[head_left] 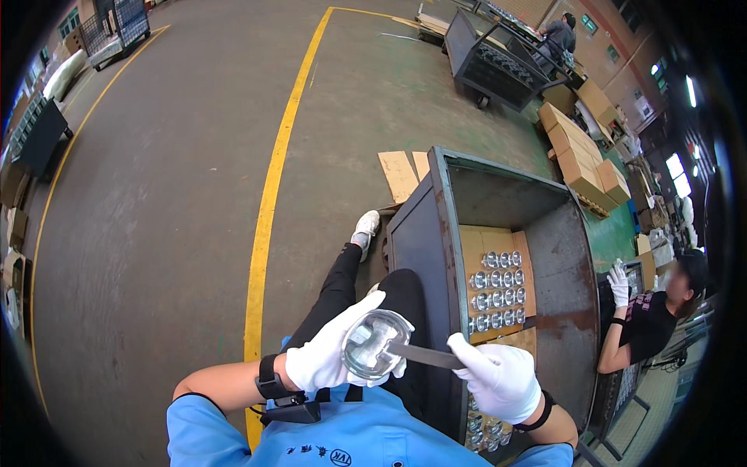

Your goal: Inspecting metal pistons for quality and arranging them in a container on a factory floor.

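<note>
In front of my body, my left hand (pixel 321 350), in a white glove, is closed around a shiny metal piston (pixel 366 340), its hollow underside facing up. My right hand (pixel 502 380), gloved in white too, grips one end of a flat, dark file (pixel 433 356). The file's far end reaches into the piston's hollow and appears to touch its inner edge. To the right of my legs stands a deep grey metal cart (pixel 424 233). Rows of similar pistons (pixel 498 299) stand on cardboard inside it, and more pistons (pixel 489 432) lie near my right forearm.
A co-worker (pixel 657 319) with white gloves is beyond the cart on the right. Stacked cardboard boxes (pixel 580 159) sit on a pallet behind it. Another dark cart (pixel 498 70) and a person (pixel 559 39) are farther back. A yellow line (pixel 272 187) crosses the floor on my left.
</note>
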The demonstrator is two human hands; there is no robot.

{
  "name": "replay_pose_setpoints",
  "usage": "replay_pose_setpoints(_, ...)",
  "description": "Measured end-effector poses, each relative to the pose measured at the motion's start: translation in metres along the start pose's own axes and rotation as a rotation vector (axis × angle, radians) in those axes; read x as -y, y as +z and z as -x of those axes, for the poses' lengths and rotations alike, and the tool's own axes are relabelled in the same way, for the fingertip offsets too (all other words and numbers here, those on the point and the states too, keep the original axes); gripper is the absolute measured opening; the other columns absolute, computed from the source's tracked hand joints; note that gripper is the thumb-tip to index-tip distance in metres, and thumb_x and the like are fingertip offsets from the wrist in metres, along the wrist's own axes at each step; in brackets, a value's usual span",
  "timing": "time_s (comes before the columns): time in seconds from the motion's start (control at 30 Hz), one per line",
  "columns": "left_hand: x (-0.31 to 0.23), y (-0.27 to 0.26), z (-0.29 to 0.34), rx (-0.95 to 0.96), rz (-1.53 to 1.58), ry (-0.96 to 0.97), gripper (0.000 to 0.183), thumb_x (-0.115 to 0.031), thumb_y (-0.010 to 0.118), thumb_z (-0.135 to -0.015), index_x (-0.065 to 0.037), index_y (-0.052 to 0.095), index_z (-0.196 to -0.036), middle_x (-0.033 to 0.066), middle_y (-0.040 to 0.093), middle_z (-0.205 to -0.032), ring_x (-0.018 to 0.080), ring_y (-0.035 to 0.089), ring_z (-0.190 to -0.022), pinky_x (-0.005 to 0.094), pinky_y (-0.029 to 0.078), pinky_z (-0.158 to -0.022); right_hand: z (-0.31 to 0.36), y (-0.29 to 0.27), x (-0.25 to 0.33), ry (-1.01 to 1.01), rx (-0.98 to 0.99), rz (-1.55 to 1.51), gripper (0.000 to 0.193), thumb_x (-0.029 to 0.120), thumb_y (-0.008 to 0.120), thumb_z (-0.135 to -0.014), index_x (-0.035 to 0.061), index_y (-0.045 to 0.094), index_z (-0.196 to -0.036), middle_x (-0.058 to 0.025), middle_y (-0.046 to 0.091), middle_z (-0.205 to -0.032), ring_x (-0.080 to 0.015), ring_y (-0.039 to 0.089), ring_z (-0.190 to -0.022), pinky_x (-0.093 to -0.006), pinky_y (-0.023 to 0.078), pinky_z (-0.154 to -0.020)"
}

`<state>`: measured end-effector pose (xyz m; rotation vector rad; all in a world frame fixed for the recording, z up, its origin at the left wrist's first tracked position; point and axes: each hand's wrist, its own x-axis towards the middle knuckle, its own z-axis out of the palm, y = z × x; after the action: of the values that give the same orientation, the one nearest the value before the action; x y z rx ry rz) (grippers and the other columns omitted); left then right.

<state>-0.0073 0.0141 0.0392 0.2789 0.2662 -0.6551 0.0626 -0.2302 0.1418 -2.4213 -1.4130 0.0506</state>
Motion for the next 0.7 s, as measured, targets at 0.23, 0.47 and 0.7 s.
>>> replay_pose_setpoints(0.23, 0.004, 0.0, 0.003, -0.025, 0.06, -0.004, 0.065, -0.057, 0.039, -0.099, 0.002, 0.061, -0.115, 0.0113, 0.065, -0.082, 0.0258, 0.066, -0.064, 0.0307, 0.052, -0.047, -0.001, 0.011, 0.008, -0.111, 0.064, 0.137, 0.048, 0.012, 0.066, -0.077, 0.0136, 0.065, -0.125, 0.0033, 0.051, -0.065, -0.0124, 0.048, -0.048, -0.0266, 0.037, -0.044)
replay_pose_setpoints(0.47, 0.008, 0.003, 0.001, 0.009, 0.055, 0.016, 0.063, -0.057, 0.04, -0.098, 0.0, 0.061, -0.116, 0.0122, 0.065, -0.085, 0.028, 0.066, -0.066, 0.0309, 0.051, -0.046, -0.006, 0.013, 0.007, -0.168, 0.032, 0.184, 0.048, 0.012, 0.072, -0.072, 0.0092, 0.066, -0.119, 0.0027, 0.054, -0.061, -0.0155, 0.048, -0.045, -0.0299, 0.038, -0.044)
replay_pose_setpoints(0.7, 0.007, 0.001, -0.001, 0.063, 0.101, -0.056, 0.063, -0.056, 0.039, -0.099, 0.0, 0.06, -0.116, 0.0149, 0.065, -0.086, 0.0319, 0.067, -0.072, 0.0336, 0.052, -0.05, -0.001, 0.018, 0.007, -0.159, -0.017, 0.179, 0.054, 0.01, 0.063, -0.07, 0.0137, 0.066, -0.124, 0.0038, 0.047, -0.067, -0.0121, 0.043, -0.048, -0.0259, 0.036, -0.044)
